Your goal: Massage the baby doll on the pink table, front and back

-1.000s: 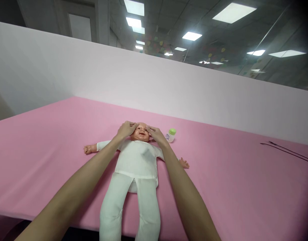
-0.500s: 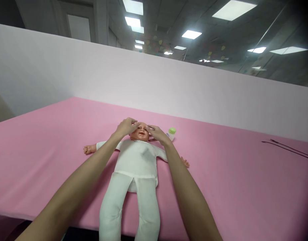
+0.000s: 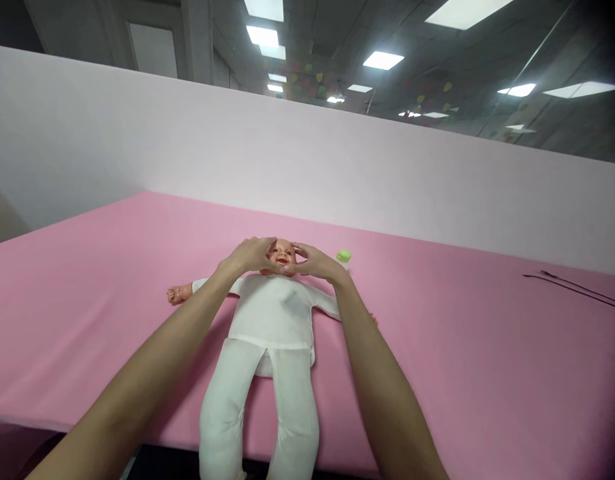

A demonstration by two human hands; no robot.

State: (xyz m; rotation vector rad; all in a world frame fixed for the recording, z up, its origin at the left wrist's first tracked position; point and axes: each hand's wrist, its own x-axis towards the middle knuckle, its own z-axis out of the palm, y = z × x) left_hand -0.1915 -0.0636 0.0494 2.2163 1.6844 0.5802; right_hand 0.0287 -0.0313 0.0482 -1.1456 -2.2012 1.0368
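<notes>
A baby doll (image 3: 272,312) in a white top and white trousers lies on its back, arms spread, its head pointing away from me. My left hand (image 3: 251,255) lies along one side of the doll's face, fingers extended near the forehead and thumb by the chin. On the other side, my right hand (image 3: 315,261) mirrors it, fingers at the temple and thumb at the chin. Both hands are open and frame the face between them. Just beyond my right hand stands a small white bottle with a green cap (image 3: 343,256); the hand covers part of its body.
Pink cloth (image 3: 437,347) covers the table under the doll. Two thin dark cords or rods (image 3: 577,291) lie at the far right. A white panel (image 3: 337,167) rises along the back edge, with glass and ceiling lights above it.
Both thumbs have come down to the doll's chin, and the hands now frame its face. My right hand now hides more of the bottle. The doll stays in place.
</notes>
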